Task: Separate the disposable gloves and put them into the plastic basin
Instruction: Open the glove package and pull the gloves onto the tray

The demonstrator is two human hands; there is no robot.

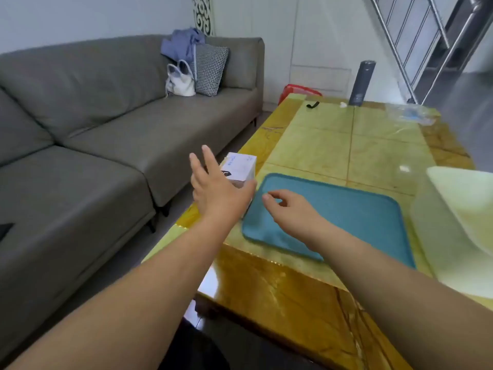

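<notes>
Glove box [241,166], by the look of it, upright at left edge of surface [333,145], just beyond spread, released fingers [209,156] of left hand [217,193], the nearer one; right hand [290,209] loosely curled, empty, over teal tray [360,217]; plastic basin [440,231] well apart, rightward.

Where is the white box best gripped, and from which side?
Take the white box across its upright side faces, from the near side: it stands square at the table edge, teal tray close on its right; the left hand is nearest.
</notes>
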